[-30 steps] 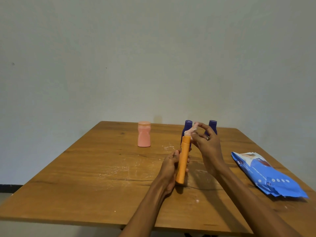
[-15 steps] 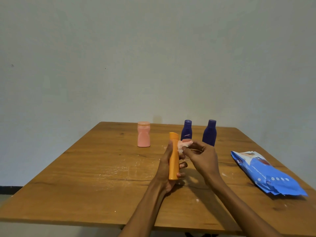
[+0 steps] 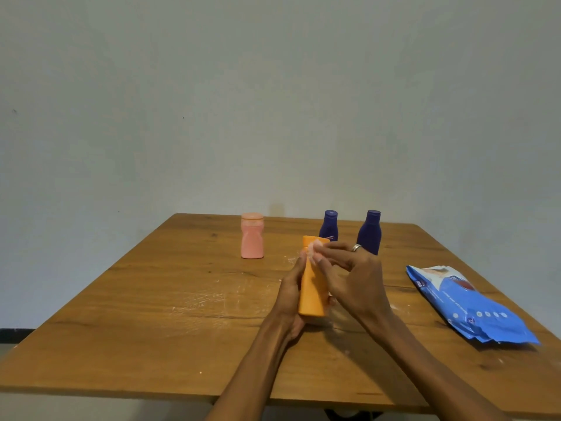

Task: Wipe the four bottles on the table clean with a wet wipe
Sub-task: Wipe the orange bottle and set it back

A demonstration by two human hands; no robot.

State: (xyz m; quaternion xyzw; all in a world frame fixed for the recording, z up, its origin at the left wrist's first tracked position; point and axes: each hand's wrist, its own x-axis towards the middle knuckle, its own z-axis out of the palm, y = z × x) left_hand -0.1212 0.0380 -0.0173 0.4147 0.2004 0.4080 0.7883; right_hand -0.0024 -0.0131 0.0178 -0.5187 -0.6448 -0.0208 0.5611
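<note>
An orange bottle is held upright above the middle of the wooden table; my left hand grips it from the left and behind. My right hand, with a ring on one finger, pinches a small crumpled wet wipe against the top of the orange bottle. A pink bottle stands at the back left. Two dark blue bottles stand at the back, one just behind the orange bottle, the other to its right, partly hidden by my right hand.
A blue pack of wet wipes lies flat near the table's right edge. Pale smears mark the wood left of my hands. A plain wall stands right behind the table's far edge.
The orange bottle has turned from tilted to upright and now shows its broad side. My right hand with the wipe moved from the bottle's upper side onto its top.
</note>
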